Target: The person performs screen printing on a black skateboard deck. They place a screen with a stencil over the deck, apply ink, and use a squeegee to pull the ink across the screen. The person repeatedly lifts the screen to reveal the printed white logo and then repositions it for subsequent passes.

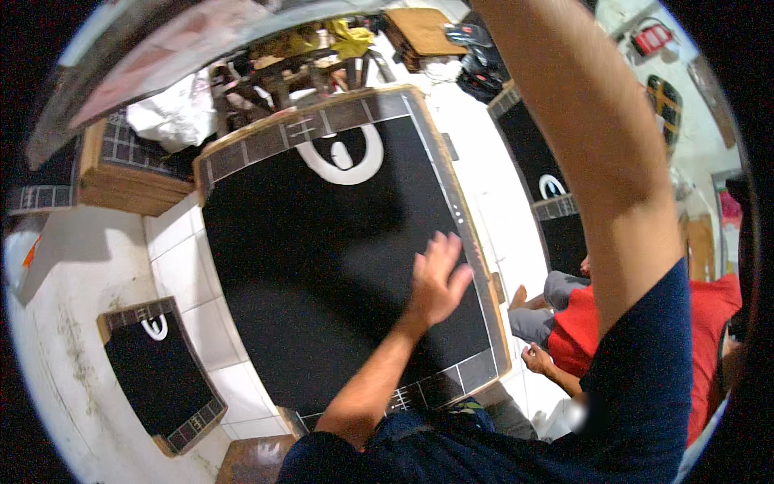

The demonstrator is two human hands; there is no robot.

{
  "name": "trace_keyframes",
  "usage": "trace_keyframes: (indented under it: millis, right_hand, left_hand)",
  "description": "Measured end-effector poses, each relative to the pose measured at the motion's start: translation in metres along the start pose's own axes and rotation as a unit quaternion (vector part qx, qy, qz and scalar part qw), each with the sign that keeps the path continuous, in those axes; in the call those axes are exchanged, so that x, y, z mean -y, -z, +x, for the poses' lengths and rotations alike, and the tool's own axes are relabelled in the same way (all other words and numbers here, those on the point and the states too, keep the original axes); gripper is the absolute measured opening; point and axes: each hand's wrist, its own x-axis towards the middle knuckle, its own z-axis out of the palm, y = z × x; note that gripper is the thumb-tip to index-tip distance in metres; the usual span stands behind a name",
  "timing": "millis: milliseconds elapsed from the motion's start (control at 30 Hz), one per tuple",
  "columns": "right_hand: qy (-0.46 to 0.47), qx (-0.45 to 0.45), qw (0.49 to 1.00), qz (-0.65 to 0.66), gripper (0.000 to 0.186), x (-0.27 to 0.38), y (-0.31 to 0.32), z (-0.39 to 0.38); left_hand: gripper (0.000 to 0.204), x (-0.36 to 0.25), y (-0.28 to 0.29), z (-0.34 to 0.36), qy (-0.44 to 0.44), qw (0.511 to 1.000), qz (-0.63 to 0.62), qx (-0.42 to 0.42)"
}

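Observation:
My left hand (439, 281) is over the right half of a large black panel (322, 250), its fingers stretched out and somewhat blurred. It holds nothing; whether it touches the surface I cannot tell. The panel has a wooden edge and a grey border with white lines. Near its far side is a thick white ring shape (343, 173) with a small white oval inside it. My right arm (601, 129) is raised across the right side, and its hand is beyond the upper edge of the picture.
A smaller, similar black panel (161, 379) is at the left. More dark panels (532, 145) stand beyond the right edge. A person in a red top (568, 327) sits at the right. A wooden box (137, 173), white plastic (173, 113) and yellow cloth (351, 36) are at the back.

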Motion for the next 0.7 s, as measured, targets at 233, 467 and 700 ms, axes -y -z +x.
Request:
trace_keyframes:
  millis: [233, 467, 700]
  right_hand:
    - [0.064, -0.051, 0.996, 0.021, 0.053, 0.026, -0.073, -0.236]
    - [0.025, 0.202, 0.979, -0.006, 0.037, 0.038, -0.138, -0.351]
    - [-0.026, 0.316, 0.944, 0.09, 0.03, -0.003, -0.191, -0.279]
  left_hand:
    - [0.076, 0.033, 0.281, -0.007, 0.024, 0.669, -0.546, -0.504]
    - [0.093, 0.113, 0.232, -0.066, 0.3, 0.663, -0.463, -0.507]
    - [0.091, 0.162, 0.209, -0.084, 0.119, 0.839, 0.453, -0.278]
